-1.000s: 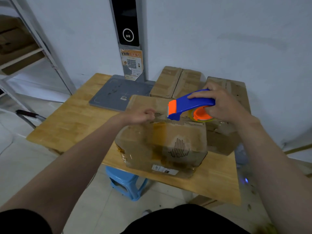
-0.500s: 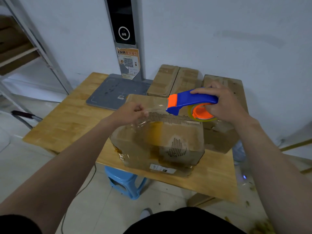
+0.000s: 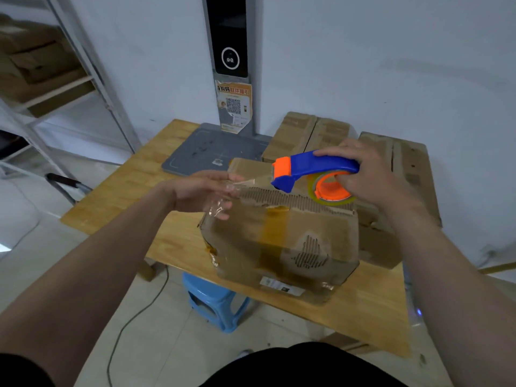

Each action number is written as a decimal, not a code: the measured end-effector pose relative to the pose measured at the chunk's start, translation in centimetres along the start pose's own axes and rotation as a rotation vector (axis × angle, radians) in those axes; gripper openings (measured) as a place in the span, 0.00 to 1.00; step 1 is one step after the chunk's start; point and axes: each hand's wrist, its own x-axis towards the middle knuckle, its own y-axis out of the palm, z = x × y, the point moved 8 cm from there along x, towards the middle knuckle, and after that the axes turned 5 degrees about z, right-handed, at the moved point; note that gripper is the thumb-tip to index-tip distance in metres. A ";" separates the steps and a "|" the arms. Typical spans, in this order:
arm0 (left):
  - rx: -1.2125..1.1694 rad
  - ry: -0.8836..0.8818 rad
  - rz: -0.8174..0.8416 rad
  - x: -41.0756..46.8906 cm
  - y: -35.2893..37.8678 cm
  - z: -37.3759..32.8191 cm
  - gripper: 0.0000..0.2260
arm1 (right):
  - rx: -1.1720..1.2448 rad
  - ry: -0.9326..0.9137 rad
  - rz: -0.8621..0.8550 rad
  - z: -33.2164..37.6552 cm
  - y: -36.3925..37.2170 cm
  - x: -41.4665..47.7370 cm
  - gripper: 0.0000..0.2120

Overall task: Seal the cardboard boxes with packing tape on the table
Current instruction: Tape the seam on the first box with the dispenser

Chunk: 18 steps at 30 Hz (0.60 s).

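Note:
A worn cardboard box (image 3: 279,241) with a torn top edge stands at the near edge of the wooden table (image 3: 111,196). My right hand (image 3: 374,174) grips the handle of a blue and orange tape dispenser (image 3: 315,166), held just above the box's top. A strip of clear packing tape (image 3: 251,181) runs from the dispenser's mouth leftward to my left hand (image 3: 201,191), which pinches the tape's free end over the box's left top corner. Two more cardboard boxes, one at the back (image 3: 304,135) and one at the right (image 3: 407,163), stand behind it.
A grey scale platform (image 3: 212,152) with an upright post lies at the back of the table by the wall. A blue plastic stool (image 3: 217,303) sits under the table's near edge, beside a floor cable (image 3: 134,317). A metal shelf (image 3: 55,79) stands at left.
My left hand has pulled the tape end leftward off the box top to the left corner, lengthening the strip. The dispenser has risen slightly. The view has shifted a little.

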 end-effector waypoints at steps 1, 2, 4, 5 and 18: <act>-0.024 -0.011 0.040 -0.2 0.3 -0.1 0.19 | 0.002 -0.005 -0.003 0.2 0.2 0.4 0.30; -0.053 -0.027 0.096 -0.3 0.7 -0.1 0.19 | 0.002 -0.006 -0.006 0.3 0.3 0.7 0.31; -0.116 -0.053 0.210 -0.7 1.3 -0.1 0.20 | -0.002 -0.011 -0.009 0.4 0.6 1.5 0.32; -0.117 -0.061 0.225 -0.9 1.1 -0.2 0.19 | 0.000 -0.020 -0.012 0.6 0.7 1.8 0.33; -0.052 -0.004 -0.111 -4.0 -7.1 -0.4 0.28 | -0.011 -0.081 -0.035 3.0 1.6 4.5 0.31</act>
